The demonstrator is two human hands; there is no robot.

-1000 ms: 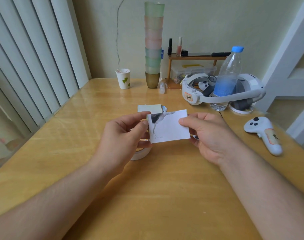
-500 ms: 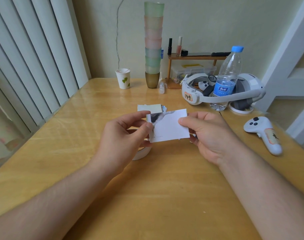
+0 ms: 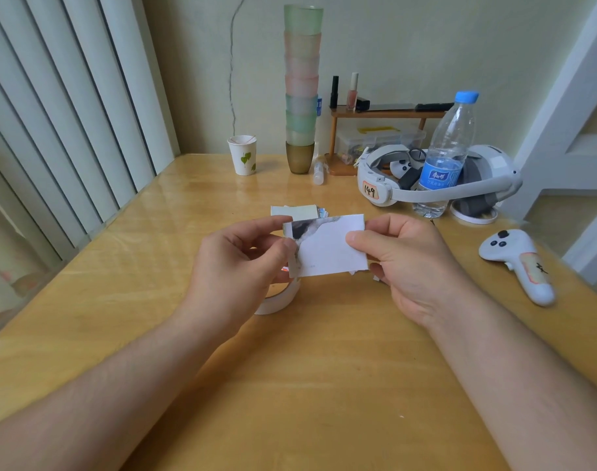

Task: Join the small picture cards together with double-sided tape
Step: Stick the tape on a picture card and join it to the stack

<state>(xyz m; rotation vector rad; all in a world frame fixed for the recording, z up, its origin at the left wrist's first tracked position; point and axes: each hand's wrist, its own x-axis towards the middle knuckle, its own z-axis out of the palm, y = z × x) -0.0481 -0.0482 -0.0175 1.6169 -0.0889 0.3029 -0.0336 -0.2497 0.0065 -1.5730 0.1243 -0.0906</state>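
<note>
A small picture card (image 3: 327, 246) was held in the air above the middle of the wooden table (image 3: 324, 368), well clear of its near edge, and was pinched at both short ends. Its left edge was nipped between the thumb and curled fingers of the left hand (image 3: 237, 266), and its right edge was caught between the thumb and forefinger of the right hand (image 3: 406, 263). The card was judged to be light and thin, stiff enough to stay flat when supported at two ends, yet easily creased or bent if squeezed hard. A glossy printed face was suspected, so a grip by the margins was thought wiser than one across the picture. Whether tape had already been laid on its hidden back could not be told. A roll of double-sided tape (image 3: 278, 297) lay on the table just beneath the left hand, partly hidden by it. A small stack of further cards (image 3: 299, 210) was seen beyond the held card, towards the far edge. These were judged likewise light and apt to slide on the smooth tabletop, so lifting by an edge was considered best.
</note>
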